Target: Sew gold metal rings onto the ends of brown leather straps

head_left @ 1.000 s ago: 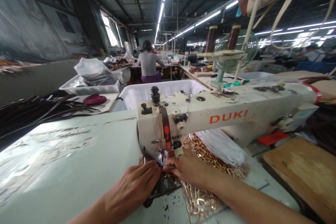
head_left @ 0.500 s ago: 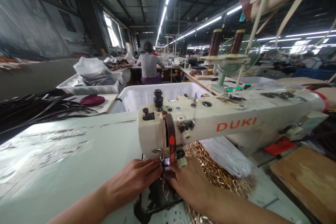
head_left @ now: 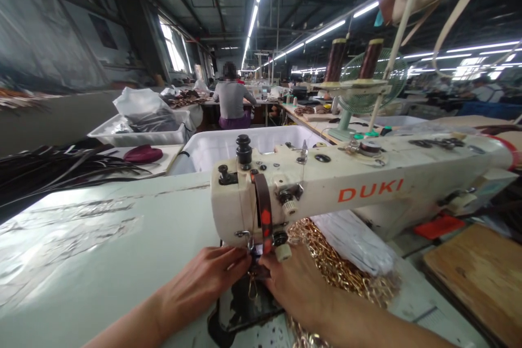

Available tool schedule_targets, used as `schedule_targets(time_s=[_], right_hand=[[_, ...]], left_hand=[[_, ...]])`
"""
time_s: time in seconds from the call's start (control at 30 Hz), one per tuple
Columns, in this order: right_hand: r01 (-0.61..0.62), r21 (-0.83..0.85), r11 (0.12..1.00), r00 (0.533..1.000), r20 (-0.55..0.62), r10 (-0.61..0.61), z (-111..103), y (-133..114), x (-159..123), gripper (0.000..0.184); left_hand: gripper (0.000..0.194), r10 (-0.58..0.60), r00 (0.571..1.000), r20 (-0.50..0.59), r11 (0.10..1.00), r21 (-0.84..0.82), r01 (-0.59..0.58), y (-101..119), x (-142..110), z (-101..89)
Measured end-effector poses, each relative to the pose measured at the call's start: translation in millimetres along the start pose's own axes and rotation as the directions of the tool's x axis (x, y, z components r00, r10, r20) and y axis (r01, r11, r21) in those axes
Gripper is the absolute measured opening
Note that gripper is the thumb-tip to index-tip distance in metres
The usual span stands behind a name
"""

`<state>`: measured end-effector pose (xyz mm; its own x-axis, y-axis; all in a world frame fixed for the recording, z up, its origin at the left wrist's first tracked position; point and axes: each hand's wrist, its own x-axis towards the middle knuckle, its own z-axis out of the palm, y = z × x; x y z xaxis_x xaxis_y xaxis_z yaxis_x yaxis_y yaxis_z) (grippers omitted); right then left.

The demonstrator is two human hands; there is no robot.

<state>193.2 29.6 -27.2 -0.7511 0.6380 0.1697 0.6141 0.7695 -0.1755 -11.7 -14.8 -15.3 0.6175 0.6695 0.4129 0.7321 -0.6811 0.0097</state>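
At the needle end of a cream sewing machine (head_left: 316, 196), my two hands come close together from either side of the presser foot. My left hand (head_left: 206, 274) has its fingers pressed together at the left of the foot; what lies under the fingertips is hidden. Thumb and forefinger of my right hand (head_left: 291, 280) pinch a small dark strap piece (head_left: 258, 270), mostly covered by the fingers. A gold-coloured metal clasp (head_left: 253, 289) hangs toward me from the strap piece, over the dark, worn machine plate (head_left: 240, 307).
A heap of gold chains and clasps (head_left: 334, 261) lies under the machine arm, beside a white plastic bag (head_left: 354, 239). Right of it is a wooden board (head_left: 481, 277). Behind stands a white bin (head_left: 269, 136). Dark strips (head_left: 53, 174) lie far left. A person (head_left: 232, 100) sits ahead.
Both hands stay at the presser foot with almost the same grip. The clasp and dark strap piece have shifted slightly, and less of the strap piece shows. The view has turned a little.
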Motion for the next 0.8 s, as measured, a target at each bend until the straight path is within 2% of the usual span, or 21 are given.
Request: schedule_targets(time_s=[0.1,0.17,0.33,0.47,0.57,0.8], right_hand=[[-0.007,0.006,1.0,1.0,-0.011,0.007,1,1,-1,0.023],[0.015,0.005,1.0,1.0,-0.016,-0.015,0,2,-2,0.022],[0.1,0.008,0.995,0.995,0.004,-0.1,-14,10,-3,0.017],[0.138,0.048,0.989,0.99,-0.017,-0.137,-26,18,-3,0.01],[0.136,0.072,0.988,0.99,-0.03,-0.134,-28,22,-3,0.014],[0.076,0.102,0.992,0.997,-0.028,-0.073,-21,25,1,0.017]], left_hand=[[0.026,-0.039,0.989,0.143,0.999,-0.029,0.044,6,1,-3.9],[0.027,-0.07,0.984,0.166,0.996,-0.049,0.079,8,2,-4.9],[0.029,-0.082,0.991,0.103,0.991,-0.097,0.092,7,0,0.0],[0.029,-0.033,0.993,0.117,0.999,0.005,0.032,2,-4,7.5],[0.029,-0.013,0.996,0.093,0.998,0.065,0.007,1,-6,10.9],[0.031,0.025,0.999,0.037,0.998,0.057,-0.027,1,-7,11.5]])
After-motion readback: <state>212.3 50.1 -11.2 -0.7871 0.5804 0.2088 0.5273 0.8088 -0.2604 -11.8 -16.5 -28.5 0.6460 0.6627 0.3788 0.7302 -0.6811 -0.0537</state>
